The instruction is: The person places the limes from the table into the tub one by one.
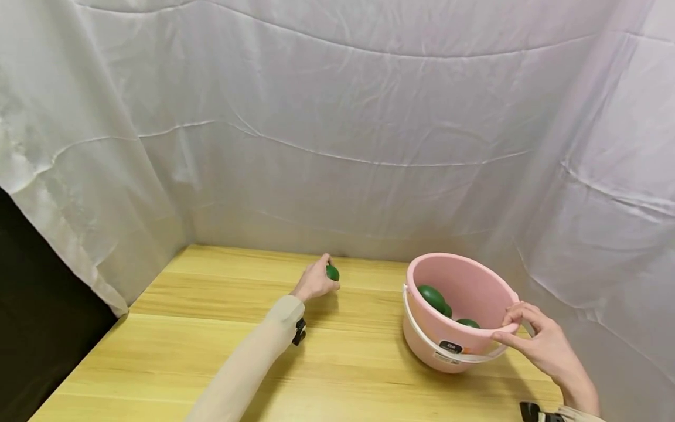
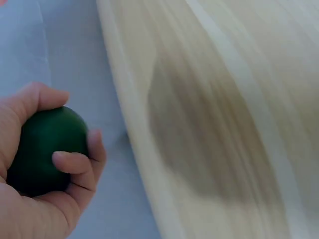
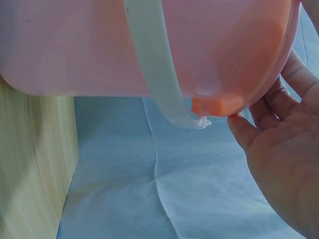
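Observation:
My left hand grips a smooth, dark green, rounded object near the back of the table. In the left wrist view its fingers and thumb curl round the object, which appears above the table surface. On the right stands a pink bucket with a white handle hanging down at its front. Several similar green objects lie inside it, partly hidden by the wall. My right hand holds the bucket's rim at the right, pinching it between thumb and fingers.
The wooden table stretches beneath both arms. A pale, creased curtain hangs along its back and sides. Black material shows past the left edge. The bucket carries a dark label on its front.

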{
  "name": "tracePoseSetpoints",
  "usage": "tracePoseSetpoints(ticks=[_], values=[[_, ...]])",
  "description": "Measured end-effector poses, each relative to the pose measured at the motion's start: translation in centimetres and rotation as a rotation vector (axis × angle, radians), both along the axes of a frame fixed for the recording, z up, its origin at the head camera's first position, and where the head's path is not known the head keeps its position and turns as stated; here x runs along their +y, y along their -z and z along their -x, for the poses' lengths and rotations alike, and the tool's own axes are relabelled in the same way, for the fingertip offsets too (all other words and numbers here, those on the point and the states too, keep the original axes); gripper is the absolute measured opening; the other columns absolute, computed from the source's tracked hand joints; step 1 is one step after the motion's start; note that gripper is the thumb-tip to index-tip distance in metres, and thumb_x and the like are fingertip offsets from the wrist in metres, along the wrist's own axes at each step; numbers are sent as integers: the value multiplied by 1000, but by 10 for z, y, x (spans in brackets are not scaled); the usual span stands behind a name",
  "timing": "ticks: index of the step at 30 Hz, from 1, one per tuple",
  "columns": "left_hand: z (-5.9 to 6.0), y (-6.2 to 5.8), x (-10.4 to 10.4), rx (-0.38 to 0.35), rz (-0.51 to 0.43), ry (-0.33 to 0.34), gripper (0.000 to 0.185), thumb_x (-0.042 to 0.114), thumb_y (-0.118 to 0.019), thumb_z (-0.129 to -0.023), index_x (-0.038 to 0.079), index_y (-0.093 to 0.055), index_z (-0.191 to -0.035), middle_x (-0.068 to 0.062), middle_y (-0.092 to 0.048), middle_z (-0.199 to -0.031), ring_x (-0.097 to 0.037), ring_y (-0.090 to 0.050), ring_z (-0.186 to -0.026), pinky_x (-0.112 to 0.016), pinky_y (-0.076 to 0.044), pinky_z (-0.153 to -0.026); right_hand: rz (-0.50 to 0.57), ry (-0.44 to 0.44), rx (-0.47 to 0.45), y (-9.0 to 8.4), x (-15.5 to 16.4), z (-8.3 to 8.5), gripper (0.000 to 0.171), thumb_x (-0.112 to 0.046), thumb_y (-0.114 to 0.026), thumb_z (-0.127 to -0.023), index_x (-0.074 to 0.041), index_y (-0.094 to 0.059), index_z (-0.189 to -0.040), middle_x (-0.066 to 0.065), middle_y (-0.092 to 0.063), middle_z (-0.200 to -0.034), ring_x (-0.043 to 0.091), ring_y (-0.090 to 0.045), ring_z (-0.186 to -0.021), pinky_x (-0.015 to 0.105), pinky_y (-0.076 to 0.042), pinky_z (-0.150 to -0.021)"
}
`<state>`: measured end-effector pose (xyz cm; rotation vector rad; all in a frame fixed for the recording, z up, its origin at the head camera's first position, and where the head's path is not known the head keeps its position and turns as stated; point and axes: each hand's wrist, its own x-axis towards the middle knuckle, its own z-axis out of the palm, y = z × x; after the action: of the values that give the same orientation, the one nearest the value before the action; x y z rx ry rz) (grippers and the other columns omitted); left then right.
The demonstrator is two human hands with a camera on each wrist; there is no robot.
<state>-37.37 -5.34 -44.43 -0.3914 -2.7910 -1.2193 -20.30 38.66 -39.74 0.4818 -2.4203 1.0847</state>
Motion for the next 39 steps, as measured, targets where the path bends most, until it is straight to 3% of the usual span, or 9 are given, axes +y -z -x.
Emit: tracePoseSetpoints(ticks=[3, 8, 14, 23, 31, 39], values=[[-2, -7, 8, 35, -14, 8, 48, 18, -80, -74, 16, -55, -115, -9, -63, -100, -21, -59, -82, -28, -50, -62, -2, 1, -1, 0, 0, 0, 23, 2, -82, -74, -6, -62, -85, -15, -55, -103, -2, -43, -120, 0, -28, -98], [-7, -17, 21, 55, -81, 81, 44, 22, -82, -77, 21, -64, -116, -8, -65, -104, -18, -63, -79, -28, -54, -61, -4, -2, -2, -1, -1, -1, 23, 2, -82, -74, -6, -63, -84, -15, -56, -102, -5, -44, -117, 1, -29, -98], [-14, -31, 37, 67, -202, 117, 49, 23, -83, -78, 21, -55, -118, -9, -65, -106, -18, -64, -84, -29, -56, -65, 1, -6, 7, -2, -1, -1, 24, 4, -82, -73, -6, -63, -84, -15, -56, -102, -5, -46, -114, 1, -29, -99], [-22, -49, 59, 167, -235, 174, 52, 28, -83, -78, 25, -58, -123, -4, -67, -112, -17, -65, -90, -29, -55, -71, 8, -11, -5, -2, -1, -1, 23, 4, -81, -74, -5, -62, -84, -14, -56, -102, -4, -45, -116, 1, -29, -99], [-31, -61, 79, 83, -370, 237, 48, 35, -81, -79, 25, -50, -115, -5, -66, -97, -15, -67, -73, -29, -56, -59, 9, -15, -18, -2, 1, -2, 22, 3, -81, -75, -4, -62, -84, -14, -55, -103, -4, -43, -118, 1, -29, -100], [-41, -73, 96, 91, -340, 239, 52, 39, -79, -80, 27, -45, -117, -3, -65, -100, -14, -65, -83, -28, -55, -67, 7, 4, -27, -3, 1, -2, 21, 1, -81, -76, -4, -62, -85, -15, -54, -105, -2, -42, -121, 0, -29, -98]])
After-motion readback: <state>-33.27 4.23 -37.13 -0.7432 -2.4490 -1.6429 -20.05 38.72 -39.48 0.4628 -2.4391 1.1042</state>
